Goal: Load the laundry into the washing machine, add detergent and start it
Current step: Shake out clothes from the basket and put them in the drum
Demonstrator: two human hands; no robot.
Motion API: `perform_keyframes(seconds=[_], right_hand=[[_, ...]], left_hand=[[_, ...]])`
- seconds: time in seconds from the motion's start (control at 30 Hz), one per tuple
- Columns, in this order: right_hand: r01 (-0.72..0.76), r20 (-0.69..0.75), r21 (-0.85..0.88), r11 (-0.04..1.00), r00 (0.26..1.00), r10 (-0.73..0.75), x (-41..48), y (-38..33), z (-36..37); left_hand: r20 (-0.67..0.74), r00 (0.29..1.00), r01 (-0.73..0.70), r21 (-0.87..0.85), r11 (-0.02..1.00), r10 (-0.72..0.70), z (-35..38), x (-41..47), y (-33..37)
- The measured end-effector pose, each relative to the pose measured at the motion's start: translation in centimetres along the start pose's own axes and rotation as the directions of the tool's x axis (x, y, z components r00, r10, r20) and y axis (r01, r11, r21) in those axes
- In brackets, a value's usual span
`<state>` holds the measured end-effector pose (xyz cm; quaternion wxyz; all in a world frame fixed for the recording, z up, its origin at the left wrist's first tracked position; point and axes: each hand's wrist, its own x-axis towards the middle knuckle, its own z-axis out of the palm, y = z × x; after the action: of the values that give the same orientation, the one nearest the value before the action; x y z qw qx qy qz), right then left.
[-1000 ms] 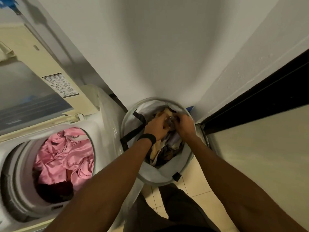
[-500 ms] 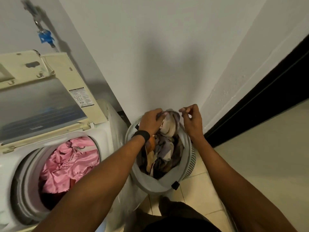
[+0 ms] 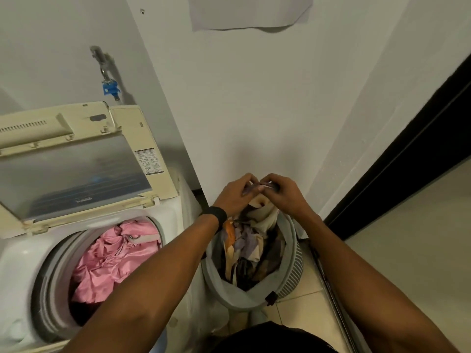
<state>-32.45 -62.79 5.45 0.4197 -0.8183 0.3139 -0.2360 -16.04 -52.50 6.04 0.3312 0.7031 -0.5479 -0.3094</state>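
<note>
A grey laundry basket (image 3: 290, 273) stands on the floor against the wall, full of mixed clothes. Above its far rim my left hand (image 3: 235, 196) and my right hand (image 3: 283, 193) meet, both pinching the top of a cream and lilac patterned garment (image 3: 262, 212) that hangs down into the basket. A black band sits on my left wrist. To the left is the white top-loading washing machine (image 3: 23, 253) with its lid (image 3: 76, 161) raised; pink cloth (image 3: 114, 261) lies in the drum.
A blue tap fitting (image 3: 110, 87) is on the wall above the machine. A dark doorway strip (image 3: 397, 171) runs along the right. Beige floor tiles (image 3: 300, 309) lie in front of the basket, and a sheet of paper (image 3: 249, 11) hangs on the wall.
Both hands have risen out of the basket, drawing the garment up with them. My right hand has come back beside the left and taken hold of the cloth. The view has tilted upward.
</note>
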Motion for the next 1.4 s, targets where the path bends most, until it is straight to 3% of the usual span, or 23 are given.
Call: perform_keyframes(seconds=[0.1,0.17,0.23,0.33,0.4,0.5,0.6,0.7,0.77,0.83,0.93,1.0,1.13,1.3,1.4], right_hand=[[-0.082,-0.164,0.115,0.99,0.981,0.101,-0.4,-0.1,-0.9],[-0.116,-0.171,0.101,0.988,0.976,0.132,-0.7,-0.1,-1.4],[-0.079,-0.075,0.045,0.996,0.994,0.082,-1.0,-0.5,-1.4],[0.035,0.153,-0.018,0.999,0.988,-0.032,-0.5,-2.2,-0.2],[0.024,0.201,-0.05,0.998,0.98,-0.013,-0.2,-3.1,0.3],[0.014,0.1,-0.129,0.991,0.995,-0.001,0.0,-2.5,-0.5],[-0.057,-0.116,-0.04,0.998,0.992,0.052,-0.5,-1.6,-2.3],[-0.13,-0.188,-0.022,0.991,0.974,0.124,-1.6,-1.2,-2.3],[-0.092,-0.121,-0.117,0.989,0.99,0.078,-2.3,-1.1,-1.3],[-0.027,0.016,-0.186,0.982,0.999,0.031,-2.4,-1.6,0.2],[0.005,0.232,-0.105,0.994,0.972,0.019,-2.5,-3.4,2.4],[0.004,0.179,-0.074,0.997,0.984,0.01,-2.5,-3.9,3.1],[-0.074,-0.121,-0.021,0.997,0.99,0.071,-2.7,-3.0,1.5],[-0.097,-0.098,0.102,0.99,0.989,0.107,-2.7,-3.9,1.0],[-0.047,-0.065,0.119,0.992,0.996,0.055,-2.4,-5.0,2.5]], left_hand=[[0.018,0.999,0.049,0.098,0.994,-0.051,-0.3,-1.1,-2.1],[-0.068,0.995,0.08,0.113,0.99,-0.072,-0.8,-1.6,-3.2],[-0.068,0.997,0.036,0.138,0.99,-0.027,-1.3,-1.6,-2.4],[0.041,0.997,-0.073,0.197,0.978,0.066,-1.3,-0.7,0.0],[0.009,0.995,-0.094,0.233,0.968,0.095,-1.4,-0.5,0.7],[-0.062,0.994,-0.074,0.252,0.965,0.093,-2.3,-1.3,-0.9],[-0.066,0.998,0.039,0.331,0.943,-0.018,-2.9,-3.2,-4.3],[-0.178,0.982,0.112,0.244,0.963,-0.069,-2.9,-4.4,-5.6],[-0.209,0.978,0.073,0.216,0.974,-0.027,-3.1,-4.2,-4.3],[-0.15,0.988,-0.007,0.252,0.968,0.047,-3.4,-3.6,-2.7],[-0.081,0.989,-0.093,0.307,0.947,0.123,-2.8,-3.1,-0.6],[-0.132,0.985,-0.078,0.263,0.962,0.115,-2.6,-3.3,-0.1],[-0.203,0.979,0.003,0.057,0.998,0.008,-3.8,-4.2,-3.0],[-0.352,0.923,0.025,-0.356,0.934,-0.158,-4.4,-4.5,-2.7],[-0.357,0.922,-0.018,-0.419,0.908,-0.147,-4.0,-3.7,-0.5]])
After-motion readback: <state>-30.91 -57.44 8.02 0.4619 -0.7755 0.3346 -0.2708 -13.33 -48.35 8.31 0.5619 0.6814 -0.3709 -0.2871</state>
